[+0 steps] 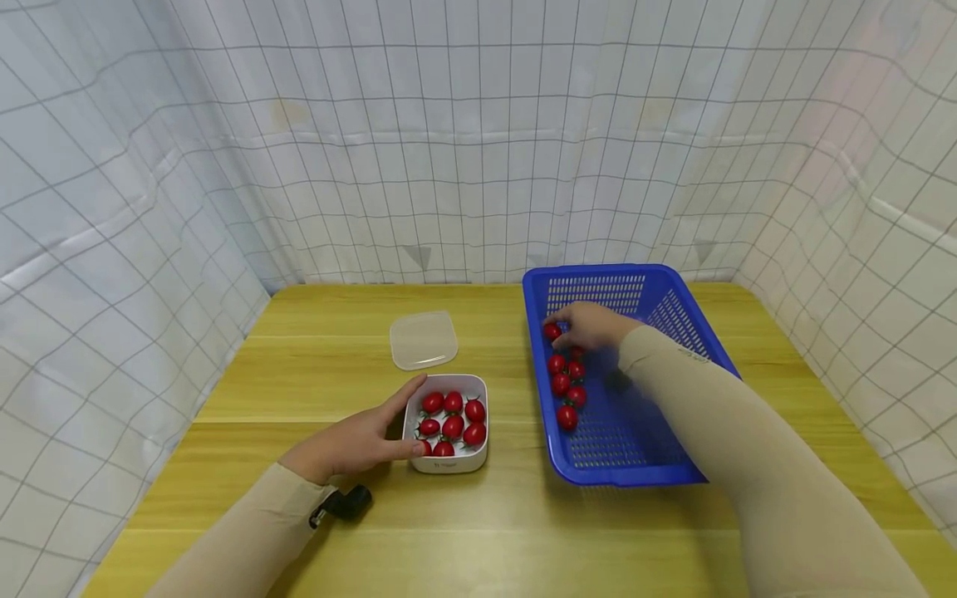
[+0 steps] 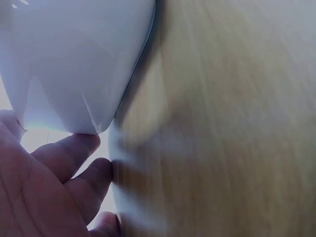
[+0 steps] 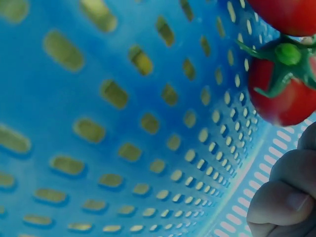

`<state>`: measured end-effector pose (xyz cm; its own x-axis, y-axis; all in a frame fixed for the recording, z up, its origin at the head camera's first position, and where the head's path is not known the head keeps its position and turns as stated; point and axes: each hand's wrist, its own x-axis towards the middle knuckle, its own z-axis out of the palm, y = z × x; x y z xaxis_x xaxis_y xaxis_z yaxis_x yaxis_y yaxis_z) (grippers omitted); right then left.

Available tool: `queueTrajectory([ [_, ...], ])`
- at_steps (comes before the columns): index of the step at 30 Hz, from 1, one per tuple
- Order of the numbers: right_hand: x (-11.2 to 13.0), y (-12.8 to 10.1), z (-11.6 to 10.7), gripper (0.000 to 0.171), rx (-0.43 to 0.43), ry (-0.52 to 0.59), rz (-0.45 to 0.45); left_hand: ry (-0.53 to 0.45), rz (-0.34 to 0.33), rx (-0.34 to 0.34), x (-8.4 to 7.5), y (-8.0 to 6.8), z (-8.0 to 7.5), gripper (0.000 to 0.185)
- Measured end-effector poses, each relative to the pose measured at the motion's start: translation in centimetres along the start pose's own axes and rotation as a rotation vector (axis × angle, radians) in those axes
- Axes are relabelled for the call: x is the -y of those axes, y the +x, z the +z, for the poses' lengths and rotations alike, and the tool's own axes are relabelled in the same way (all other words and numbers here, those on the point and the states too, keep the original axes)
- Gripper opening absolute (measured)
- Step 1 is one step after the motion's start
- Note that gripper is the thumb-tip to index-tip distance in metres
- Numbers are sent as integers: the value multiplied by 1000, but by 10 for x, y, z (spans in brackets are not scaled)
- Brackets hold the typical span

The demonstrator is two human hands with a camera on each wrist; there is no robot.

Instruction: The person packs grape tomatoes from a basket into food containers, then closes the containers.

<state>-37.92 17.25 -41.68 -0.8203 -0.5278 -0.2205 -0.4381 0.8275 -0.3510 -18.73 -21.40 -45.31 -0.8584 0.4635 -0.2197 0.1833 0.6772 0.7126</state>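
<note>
Nearest to us, at about 7 o'clock on the wooden table (image 1: 516,531), our left hand (image 1: 351,444) lies against the left side of the white container (image 1: 447,458). Its fingers are nearly straight, thumb along the near corner and forefinger along the far rim, steadying the box rather than wrapping it; the left wrist view shows fingertips (image 2: 81,148) touching the white wall. Inside the container sit several red cherry tomatoes (image 1: 452,418), packed close together.

At about 3 o'clock from the container stands the blue basket (image 1: 635,469), well apart from it. A short row of loose tomatoes (image 1: 566,390) lies along the basket's left wall. Our right hand (image 1: 591,325) is inside the basket at its far left, fingers bent down over the farthest tomato (image 1: 552,331); we cannot tell whether it is actually pinched. The right wrist view shows curled fingers (image 3: 284,197) just beside a tomato with a green stem (image 3: 286,94).

Farther off, at 12 o'clock from the container, the clear lid (image 1: 423,339) lies flat on the table.
</note>
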Motion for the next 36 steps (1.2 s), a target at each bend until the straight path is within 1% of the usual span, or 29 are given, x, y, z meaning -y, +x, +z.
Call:
queueTrajectory([
  [7,0,-1,-3,51,13,-4,-8,-9,2,-3,-3,-1,1,104],
  [14,6,-6,-9,51,-4,-51,-51,-10,7,-13,-2,-1,1,105],
  [20,5,-10,-16,51,-19,-50,-68,-35,3,-6,-3,-2,1,106],
  [28,4,-17,-32,52,-77,-17,-74,-35,-1,-8,-2,-2,1,106],
  [33,16,-25,-48,52,-89,-10,-72,-45,2,-2,-5,-2,0,107],
  [36,26,-29,-55,50,-93,-27,-100,-36,11,-1,-5,-2,-1,107],
])
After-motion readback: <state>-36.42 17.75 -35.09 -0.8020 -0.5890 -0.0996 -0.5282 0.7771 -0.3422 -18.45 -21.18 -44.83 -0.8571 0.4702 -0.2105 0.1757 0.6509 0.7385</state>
